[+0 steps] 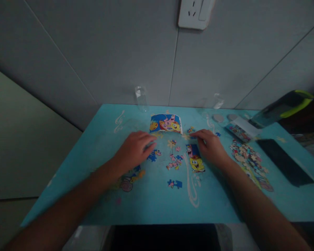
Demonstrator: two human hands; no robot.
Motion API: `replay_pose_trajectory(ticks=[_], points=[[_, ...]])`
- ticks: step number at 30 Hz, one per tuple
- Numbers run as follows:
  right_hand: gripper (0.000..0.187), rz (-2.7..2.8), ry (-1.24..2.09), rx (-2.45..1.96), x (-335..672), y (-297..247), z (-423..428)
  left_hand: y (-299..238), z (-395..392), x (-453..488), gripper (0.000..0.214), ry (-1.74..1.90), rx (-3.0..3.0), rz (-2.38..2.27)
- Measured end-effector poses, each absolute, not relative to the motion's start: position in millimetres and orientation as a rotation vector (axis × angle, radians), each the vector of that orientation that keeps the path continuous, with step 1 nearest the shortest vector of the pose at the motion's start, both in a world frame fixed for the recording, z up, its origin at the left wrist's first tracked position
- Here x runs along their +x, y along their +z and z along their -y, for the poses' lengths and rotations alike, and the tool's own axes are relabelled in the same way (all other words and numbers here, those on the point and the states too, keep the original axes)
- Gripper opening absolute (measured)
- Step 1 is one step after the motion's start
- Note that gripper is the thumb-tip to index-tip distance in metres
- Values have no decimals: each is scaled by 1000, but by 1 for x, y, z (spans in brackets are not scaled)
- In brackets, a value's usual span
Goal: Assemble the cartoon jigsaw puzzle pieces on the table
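Note:
My left hand [136, 148] hovers over the left-middle of the table, thumb and fingers apart, nothing visible between them. Just right of its thumb lies a small cluster of blue puzzle pieces [152, 156]. The fingers of my right hand [210, 144] are pinched at a small dark-blue puzzle piece, blurred and mostly hidden. Beyond those fingertips lies a loose puzzle piece [191, 129]. A joined strip of puzzle [196, 161] with a yellow cartoon face lies below my right hand. Pink joined pieces [174, 162] lie between the hands. A curved picture card [165, 123] stands behind them.
At right lie a heap of loose pieces [248, 155], a black flat object [285, 162], a small picture box [238, 132] and round lids [218, 118]. A bottle [279, 109] leans there. A clear container [141, 99] stands by the wall. Joined pieces [175, 183] lie in front.

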State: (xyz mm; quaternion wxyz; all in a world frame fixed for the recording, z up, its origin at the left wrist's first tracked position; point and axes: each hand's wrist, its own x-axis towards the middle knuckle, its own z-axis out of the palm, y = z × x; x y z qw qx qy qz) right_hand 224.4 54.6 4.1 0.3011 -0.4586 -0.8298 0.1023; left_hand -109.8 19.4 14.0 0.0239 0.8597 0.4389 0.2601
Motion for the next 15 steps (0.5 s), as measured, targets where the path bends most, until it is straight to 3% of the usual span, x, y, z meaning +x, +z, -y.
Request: replay_pose_trajectory(ticks=[7,15], points=[[37,2241,371,-1160,216,-4,-48,6,-14,-11,39,667,2630,-1517],[36,2230,322,-1158,214,6,-45,-3,-17,-11,16,612,2595,-1623]])
